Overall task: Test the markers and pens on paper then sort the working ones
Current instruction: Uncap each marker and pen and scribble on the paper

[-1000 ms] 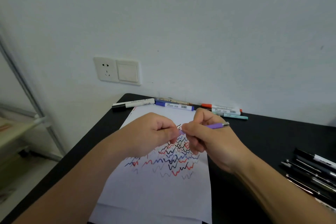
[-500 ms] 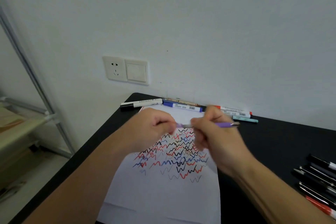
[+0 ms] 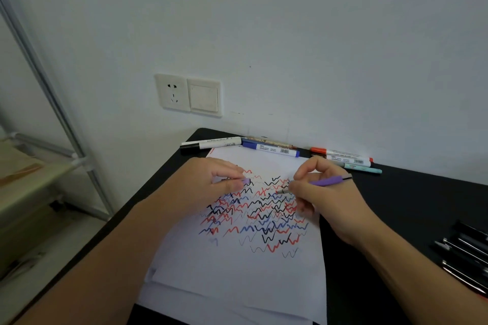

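Observation:
A white paper sheet (image 3: 237, 280) covered in red, blue and black squiggles lies on the black table (image 3: 412, 200). My right hand (image 3: 322, 195) grips a purple pen (image 3: 327, 181), its metal tip bare and pointing left just above the squiggles. My left hand (image 3: 219, 182) pinches the pen's small purple cap (image 3: 246, 181) over the paper's upper left. The two hands are apart. Several markers (image 3: 269, 150) lie in a row along the wall behind the paper. Several dark pens (image 3: 464, 256) lie at the table's right edge.
A wall socket and switch (image 3: 188, 95) sit above the table's back left corner. To the left of the table stands a metal rack (image 3: 52, 103) with a beige shelf. The table's left edge runs diagonally under my left forearm.
My hands have pulled apart: the cap has come off the purple pen and stays in my left hand, while my right hand holds the uncapped pen over the paper.

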